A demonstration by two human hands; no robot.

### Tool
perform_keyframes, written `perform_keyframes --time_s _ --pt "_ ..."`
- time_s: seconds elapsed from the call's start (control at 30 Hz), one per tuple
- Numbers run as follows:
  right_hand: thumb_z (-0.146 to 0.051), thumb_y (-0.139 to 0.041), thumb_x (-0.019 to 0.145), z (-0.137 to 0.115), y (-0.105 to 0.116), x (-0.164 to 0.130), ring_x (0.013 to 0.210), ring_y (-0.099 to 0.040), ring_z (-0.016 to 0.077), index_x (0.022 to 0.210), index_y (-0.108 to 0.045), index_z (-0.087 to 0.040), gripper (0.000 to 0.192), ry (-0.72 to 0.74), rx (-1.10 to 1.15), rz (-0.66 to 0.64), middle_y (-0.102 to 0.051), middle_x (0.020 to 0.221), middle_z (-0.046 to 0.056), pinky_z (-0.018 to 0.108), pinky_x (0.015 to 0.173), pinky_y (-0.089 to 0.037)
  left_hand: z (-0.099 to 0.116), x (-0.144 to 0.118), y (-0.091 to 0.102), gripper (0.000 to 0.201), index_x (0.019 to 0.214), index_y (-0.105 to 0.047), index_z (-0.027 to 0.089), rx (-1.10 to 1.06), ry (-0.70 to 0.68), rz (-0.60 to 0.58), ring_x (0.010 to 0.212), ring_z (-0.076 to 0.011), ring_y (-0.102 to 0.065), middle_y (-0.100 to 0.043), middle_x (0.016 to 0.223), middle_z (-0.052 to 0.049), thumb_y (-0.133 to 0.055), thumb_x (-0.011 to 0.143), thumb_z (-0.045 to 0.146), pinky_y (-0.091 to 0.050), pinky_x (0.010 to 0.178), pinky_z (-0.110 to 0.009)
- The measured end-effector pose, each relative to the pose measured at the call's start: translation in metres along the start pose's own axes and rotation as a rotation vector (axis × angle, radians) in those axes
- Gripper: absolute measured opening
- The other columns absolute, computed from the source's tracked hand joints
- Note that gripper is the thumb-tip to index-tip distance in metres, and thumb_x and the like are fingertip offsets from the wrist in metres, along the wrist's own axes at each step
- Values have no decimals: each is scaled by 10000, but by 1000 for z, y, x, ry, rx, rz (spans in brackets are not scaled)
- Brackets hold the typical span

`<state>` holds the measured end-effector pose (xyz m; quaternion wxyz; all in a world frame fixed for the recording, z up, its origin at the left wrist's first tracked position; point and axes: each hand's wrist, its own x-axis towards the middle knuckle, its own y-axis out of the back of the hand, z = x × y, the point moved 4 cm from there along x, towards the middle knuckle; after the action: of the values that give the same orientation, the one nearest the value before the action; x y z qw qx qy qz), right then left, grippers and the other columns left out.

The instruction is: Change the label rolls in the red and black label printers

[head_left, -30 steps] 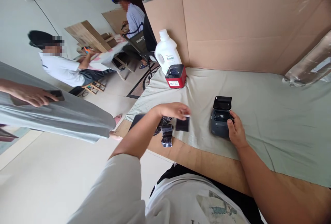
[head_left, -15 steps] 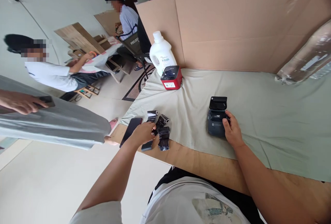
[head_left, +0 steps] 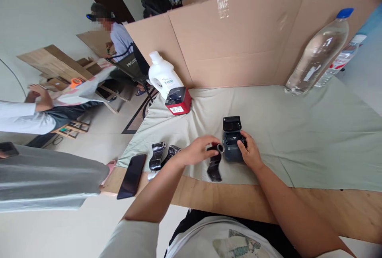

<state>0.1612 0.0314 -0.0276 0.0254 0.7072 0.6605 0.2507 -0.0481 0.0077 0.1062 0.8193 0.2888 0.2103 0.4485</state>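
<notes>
My left hand [head_left: 198,150] pinches a small paper roll [head_left: 215,166] between thumb and fingers; its hollow core faces right and a dark, black-looking strip hangs down from it. Close to its right stands a dark grey portable printer [head_left: 232,152] with its lid [head_left: 232,123] flipped up. My right hand [head_left: 250,149] grips the printer's right side, thumb on top by the opening. Two more dark rolls lie to the left: one roll [head_left: 156,160] shows whole, and another roll [head_left: 171,152] is partly covered by my left forearm.
A phone [head_left: 131,176] lies at the table's left edge. Behind are a red and black box-shaped device [head_left: 182,105], a white jug [head_left: 165,76], a cardboard wall [head_left: 232,47] and a large water bottle [head_left: 319,57]. Beside me stands a person in a grey garment [head_left: 50,174]; others sit beyond.
My left hand has picked up a roll from the group and carried it right, beside the printer. My right hand stays on the printer. The camera view has turned right.
</notes>
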Motion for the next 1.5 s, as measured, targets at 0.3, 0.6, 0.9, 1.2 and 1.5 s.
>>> perform_keyframes --time_s 0.3,0.6,0.9,1.2,1.5 --pt "-274 -404 877 10 -1 0 1223 -529 228 1312 -468 -194 447 -89 195 18 -555 1323 122 492 1102 -383 -1 97 -57 268 1059 -606 188 481 106 82 994 -261 -603 -691 999 -63 -667 807 256 -446 918 -413" --pt "-284 -393 887 10 -1 0 1230 -515 224 1273 -512 -200 413 -87 131 46 -571 1312 109 497 1109 -373 -17 98 -69 61 841 -675 203 475 51 196 959 -238 -592 -686 913 -44 -694 806 250 -449 887 -383" --pt "-320 -400 892 6 1 1 1194 -542 235 1254 -523 -181 407 -129 134 53 -597 1276 123 497 1072 -403 -37 87 -40 494 1344 -481 182 -49 -90 684 1329 -250 -413 -488 1379 -137 -372 970 486 -323 1118 -440" --pt "-405 -368 945 5 3 -1 1146 -569 234 1247 -519 -196 398 -112 119 99 -608 1245 125 497 1035 -437 -38 45 -88 417 1189 -552 190 -239 -202 692 1215 -226 -519 -589 1204 -121 -288 1004 455 -386 1080 -453" --pt "-315 -396 959 -34 10 -5 1262 -489 235 1192 -618 -220 336 281 -234 88 -567 1352 93 471 1079 -396 -38 38 -106 358 1282 -481 168 -35 -335 696 1396 -254 -347 -483 1360 -158 -339 1002 340 -332 1133 -525"
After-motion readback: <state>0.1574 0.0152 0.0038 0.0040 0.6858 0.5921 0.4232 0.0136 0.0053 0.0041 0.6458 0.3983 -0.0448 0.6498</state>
